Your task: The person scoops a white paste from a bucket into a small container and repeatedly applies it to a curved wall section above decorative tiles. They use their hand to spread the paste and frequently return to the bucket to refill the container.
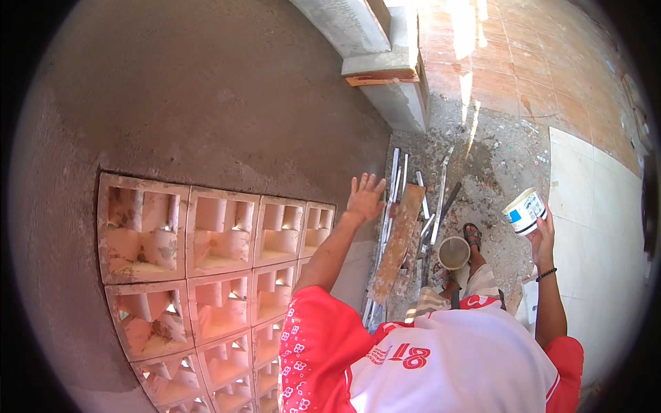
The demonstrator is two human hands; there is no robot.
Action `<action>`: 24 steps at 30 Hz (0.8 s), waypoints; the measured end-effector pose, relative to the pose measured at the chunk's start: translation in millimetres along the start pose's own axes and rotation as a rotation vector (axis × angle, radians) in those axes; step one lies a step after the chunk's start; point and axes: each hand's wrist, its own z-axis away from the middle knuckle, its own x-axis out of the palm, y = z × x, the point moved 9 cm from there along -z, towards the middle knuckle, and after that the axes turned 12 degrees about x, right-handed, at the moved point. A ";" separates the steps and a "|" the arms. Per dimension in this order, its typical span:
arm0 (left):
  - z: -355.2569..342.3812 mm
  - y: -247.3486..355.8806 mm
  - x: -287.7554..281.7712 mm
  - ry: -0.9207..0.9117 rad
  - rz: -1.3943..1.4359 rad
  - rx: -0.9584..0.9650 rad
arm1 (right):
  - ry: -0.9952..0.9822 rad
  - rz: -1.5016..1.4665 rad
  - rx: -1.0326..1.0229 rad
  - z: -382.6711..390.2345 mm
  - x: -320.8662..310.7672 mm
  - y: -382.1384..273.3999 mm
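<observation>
Apparently Well Covered: Smooth Brown Coat on the Wall (227, 103), White Tub (525, 213) Held Aside

Judging by its look, the work is well along: a fairly even, damp-looking brown coat spreads above the pale block grid (222, 249) and reaches its upper edge. The stretch at far left looks greyer; whether that part needs more, I cannot tell. Smears mark several block openings, so cleaning may be left.

The left hand (365, 197) is spread wide and appears empty, in front of the wall near the grid's upper right corner; contact is unclear. The right hand (542, 235) is closed around the tub, which sits tilted in its fingers, well apart from the left hand. The tub's contents are not clear. A bucket (454, 252) stands by the person's feet.
</observation>
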 end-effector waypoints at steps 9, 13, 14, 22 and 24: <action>166.7 -115.7 -340.0 0.577 -0.648 -0.608 | -0.039 -0.031 0.002 10.0 18.2 8.6; 252.8 -116.5 -446.7 0.731 -1.016 -0.848 | -0.030 -0.065 -0.002 6.3 11.3 18.2; 261.8 -125.9 -452.2 0.668 -1.068 -0.907 | -0.032 -0.073 -0.002 8.3 14.6 17.9; 271.1 -137.0 -455.1 0.500 -1.155 -1.006 | -0.130 -0.122 -0.044 15.4 56.2 22.3; 270.9 -135.5 -458.3 0.522 -1.141 -0.986 | -0.152 -0.146 -0.051 17.3 60.5 26.0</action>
